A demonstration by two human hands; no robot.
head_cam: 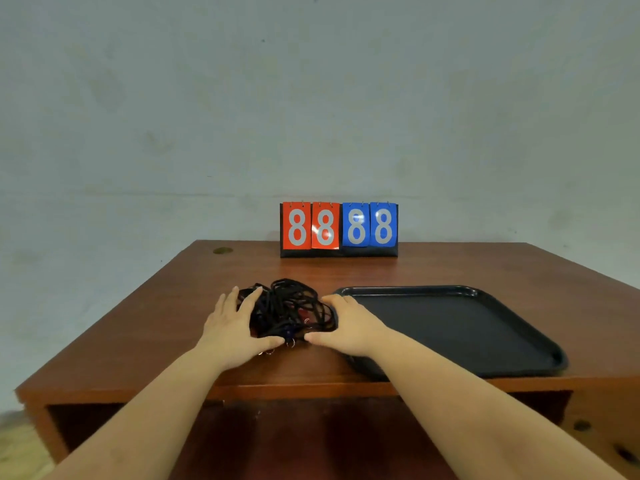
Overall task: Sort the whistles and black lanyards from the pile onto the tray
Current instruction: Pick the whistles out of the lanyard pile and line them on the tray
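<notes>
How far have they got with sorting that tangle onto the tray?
Nothing looks done yet: the black tray shows nothing on it. In hand: the left hand and right hand rest on either side of the pile of black lanyards, cupping it on the table. All the untangling and sorting is left.

From my seat, the pile (pixel 289 311) reads as one black tangle; I cannot count the lanyards or pick out single whistles, only hints of red and blue and some small metal rings at its near edge. My left hand (pixel 232 327) covers the pile's left side, and my right hand (pixel 348 327) hides its right side along with the tray's (pixel 485 341) near left corner. Both forearms run out of the bottom edge. The desk's (pixel 156 323) near right end is cut off too.
</notes>
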